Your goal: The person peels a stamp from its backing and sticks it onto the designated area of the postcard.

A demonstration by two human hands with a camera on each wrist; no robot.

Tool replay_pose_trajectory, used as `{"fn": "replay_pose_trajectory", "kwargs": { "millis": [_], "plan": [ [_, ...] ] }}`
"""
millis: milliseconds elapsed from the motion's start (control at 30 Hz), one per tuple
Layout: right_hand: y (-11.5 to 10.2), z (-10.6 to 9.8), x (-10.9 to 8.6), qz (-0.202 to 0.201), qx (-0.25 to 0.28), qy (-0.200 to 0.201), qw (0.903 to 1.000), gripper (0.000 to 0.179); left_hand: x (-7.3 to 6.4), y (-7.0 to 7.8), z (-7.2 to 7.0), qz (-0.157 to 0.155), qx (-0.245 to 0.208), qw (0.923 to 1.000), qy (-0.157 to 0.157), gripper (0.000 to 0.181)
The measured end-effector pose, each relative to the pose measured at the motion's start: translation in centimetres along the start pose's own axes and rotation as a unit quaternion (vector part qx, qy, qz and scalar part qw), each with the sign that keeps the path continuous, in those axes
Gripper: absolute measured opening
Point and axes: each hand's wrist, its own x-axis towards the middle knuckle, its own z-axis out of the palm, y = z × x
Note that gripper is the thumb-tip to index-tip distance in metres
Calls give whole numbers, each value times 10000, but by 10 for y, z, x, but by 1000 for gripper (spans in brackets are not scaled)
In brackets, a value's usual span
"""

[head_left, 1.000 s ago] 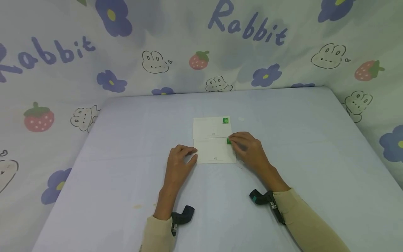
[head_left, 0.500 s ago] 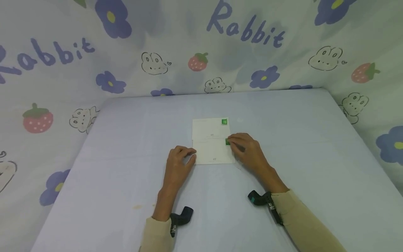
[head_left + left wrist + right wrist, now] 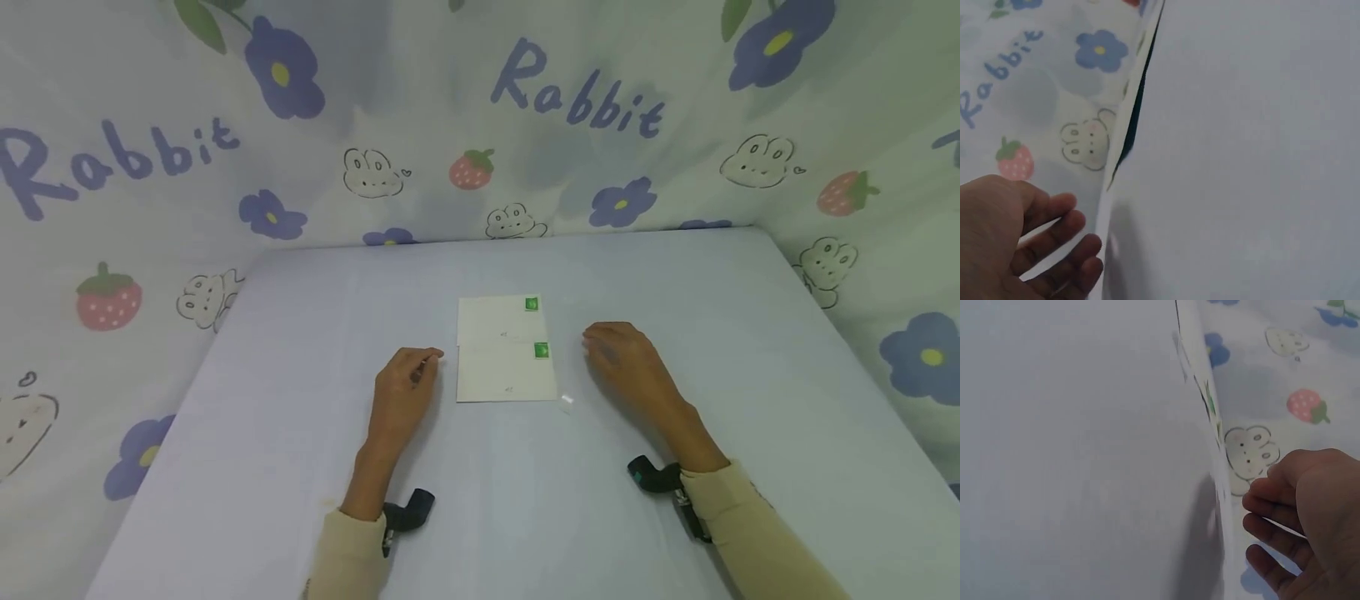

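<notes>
Two cream-white paper rectangles, cards or envelopes, lie flat one above the other in the head view. The upper card (image 3: pixel 491 318) has a green stamp (image 3: pixel 532 304) at its top right corner. On the lower card (image 3: pixel 498 373) sits a similar green stamp (image 3: pixel 542 351), also top right. My left hand (image 3: pixel 405 387) rests left of the cards, apart from them, its fingers loosely curled and holding nothing. To their right is my right hand (image 3: pixel 630 362), likewise loosely curled and apart from both cards. The left wrist view shows the left fingers (image 3: pixel 1063 250) bare; the right wrist view, the right fingers (image 3: pixel 1272 525).
A small clear or whitish scrap (image 3: pixel 567 403) lies by the lower card's bottom right corner. The white table (image 3: pixel 480 500) is bordered at the back and sides by a hanging cloth (image 3: pixel 420 108) with rabbit, flower and strawberry prints.
The right hand has let go of the lower card's stamp corner and moved right, uncovering the stamp. The left hand has drawn back leftward from the card's edge. The head view has tilted slightly.
</notes>
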Motion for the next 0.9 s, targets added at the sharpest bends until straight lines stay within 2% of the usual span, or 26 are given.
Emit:
{"fn": "replay_pose_trajectory", "kwargs": {
  "millis": [100,167,300,367,500,567,733,900],
  "plan": [
    [13,-8,-3,45,-118,69,9999,23,4,-7,-10,211,342,9992,12,20],
    [20,-10,-6,77,-153,128,9998,22,6,-11,-16,469,661,9967,68,20],
    [32,-13,-9,1,-274,240,9993,27,11,-19,-23,1025,1272,9863,213,24],
    [35,-14,-6,5,-531,149,9985,39,15,-23,-25,1132,1633,9800,134,36],
    [38,-16,6,333,-1314,-337,9902,72,23,-28,-28,921,2361,9668,-341,65],
    [38,-18,11,572,-1621,-590,9833,81,27,-29,-28,738,2582,9615,-591,72],
    [39,-17,16,811,-1755,-816,9777,85,34,-29,-26,506,2709,9566,-951,73],
    [40,-15,17,859,-1729,-966,9764,84,35,-27,-23,491,2763,9541,-1043,72]
  ]
}}
